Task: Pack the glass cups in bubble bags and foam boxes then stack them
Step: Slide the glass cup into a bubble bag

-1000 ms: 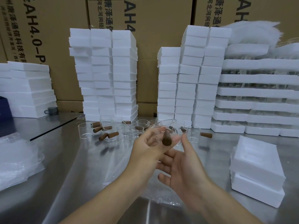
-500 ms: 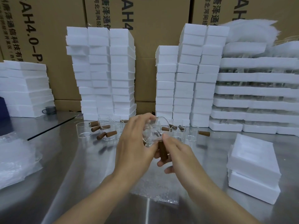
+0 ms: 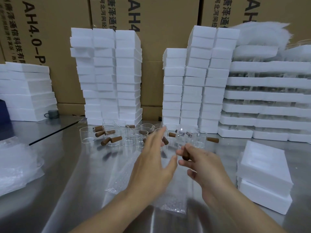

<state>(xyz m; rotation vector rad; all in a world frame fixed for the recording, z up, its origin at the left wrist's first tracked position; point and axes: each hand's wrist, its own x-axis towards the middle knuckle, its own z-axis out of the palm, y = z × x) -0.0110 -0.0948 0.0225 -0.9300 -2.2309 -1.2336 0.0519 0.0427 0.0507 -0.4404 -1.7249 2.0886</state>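
1. My right hand (image 3: 202, 163) is pinched on the brown wooden handle of one glass cup (image 3: 182, 138), with the handle pointing down and the glass body up, at centre frame above the desk (image 3: 55, 165). I judge this grip keeps the fingers off the clear glass.
2. My left hand (image 3: 151, 163) is open, fingers spread, holding nothing. It hangs just left of the cup and over the bubble bag (image 3: 117, 175), which lies flat at lower centre, probably to take the bag next.
3. Loose cups (image 3: 127, 137) cluster at mid-frame behind my hands. I count about a dozen; the clear walls overlap, so no exact count.
4. Foam boxes: two lie stacked at right (image 3: 262, 174), within reach for packing.
5. Tall foam stacks (image 3: 107, 76) at the back: roughly six columns, plus wide trays at upper right.
6. A heap of bubble wrap (image 3: 15, 167) lies at the left edge.
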